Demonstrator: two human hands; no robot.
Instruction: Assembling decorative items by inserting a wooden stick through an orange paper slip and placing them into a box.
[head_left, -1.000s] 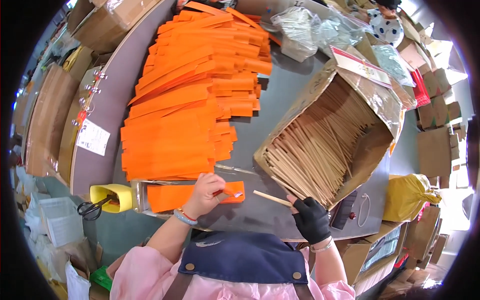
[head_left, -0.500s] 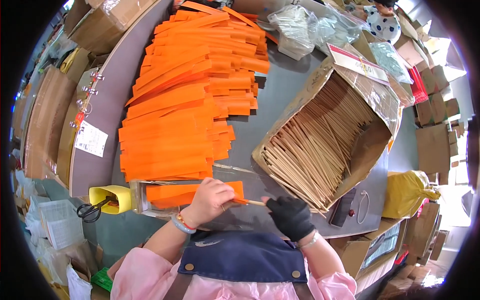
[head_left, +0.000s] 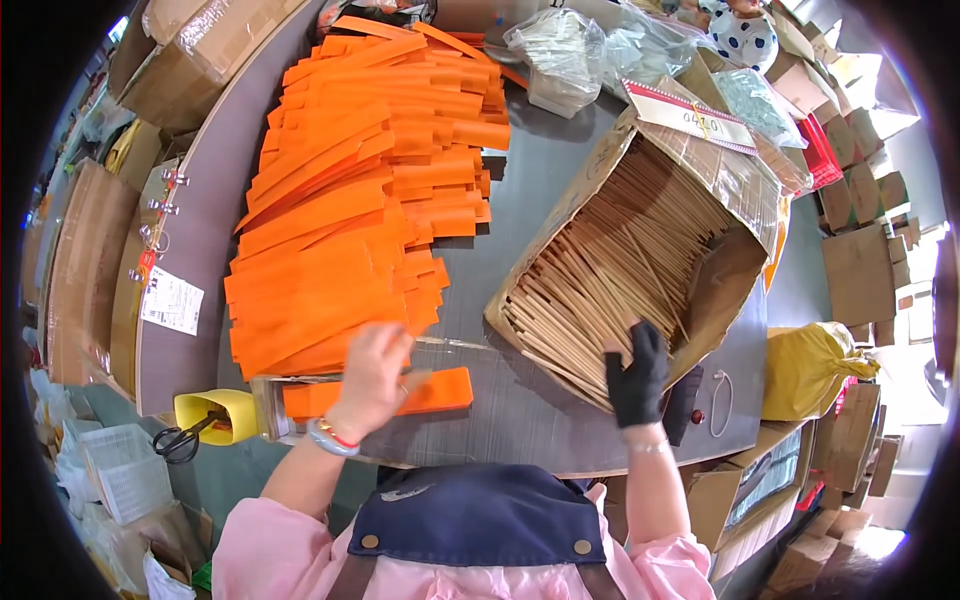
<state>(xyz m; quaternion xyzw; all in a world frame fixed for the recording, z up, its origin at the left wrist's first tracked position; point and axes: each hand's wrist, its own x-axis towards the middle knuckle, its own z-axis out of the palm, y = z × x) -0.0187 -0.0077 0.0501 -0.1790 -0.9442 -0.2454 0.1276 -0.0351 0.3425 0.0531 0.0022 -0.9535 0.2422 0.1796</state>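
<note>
My left hand (head_left: pixel 372 378) is bare and smeared by motion, its fingers at the near edge of a broad pile of orange paper strips (head_left: pixel 335 270). Whether it holds anything cannot be made out. Just beneath it, an orange strip (head_left: pixel 440 390) lies apart from the pile. My right hand (head_left: pixel 637 378), in a black fingerless glove, reaches over the near side of an open cardboard box (head_left: pixel 735 335). Its thumb and fingers are apart at the thin wooden sticks (head_left: pixel 585 310) that fill much of the box; no stick shows clearly in its grip.
A yellow container (head_left: pixel 228 415) with black scissors (head_left: pixel 178 443) stands at the left table edge. Near the box's right side lie a dark case (head_left: pixel 682 405) and a white loop (head_left: pixel 720 403). Plastic bags (head_left: pixel 560 65) sit at the back. A yellow sack (head_left: pixel 812 370) is at the right.
The stick with orange paper on its end is no longer between my hands. My left hand has moved left to the pile; my right hand has moved right and forward to the box.
</note>
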